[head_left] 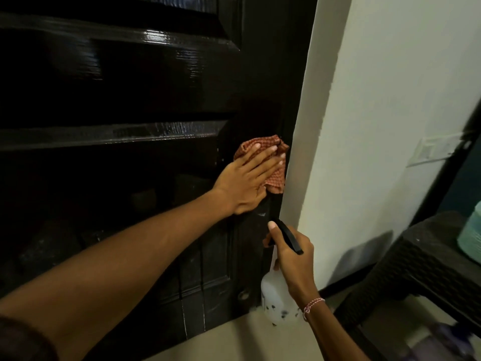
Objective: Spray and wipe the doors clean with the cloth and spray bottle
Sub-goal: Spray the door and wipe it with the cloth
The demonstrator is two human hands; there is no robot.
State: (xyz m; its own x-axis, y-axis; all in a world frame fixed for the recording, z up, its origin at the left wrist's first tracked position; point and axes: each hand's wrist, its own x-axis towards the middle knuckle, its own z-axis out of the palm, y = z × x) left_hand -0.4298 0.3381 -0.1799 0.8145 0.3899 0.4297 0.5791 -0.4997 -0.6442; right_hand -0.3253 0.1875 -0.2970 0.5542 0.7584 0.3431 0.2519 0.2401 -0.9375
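Note:
A glossy black panelled door (130, 100) fills the left and middle of the view. My left hand (244, 178) presses a red checked cloth (276, 175) flat against the door's right edge, fingers straight and spread. Below it, my right hand (291, 259) grips the neck of a translucent white spray bottle (273, 290) with a black trigger head, held close to the door's lower right stile. A red and white thread band circles my right wrist.
A white wall (377, 113) meets the door at the right, with a light switch plate (434, 149). A dark woven table (416, 261) stands at the lower right, with a pale green container (471, 235) on it. Beige floor (247, 342) lies below.

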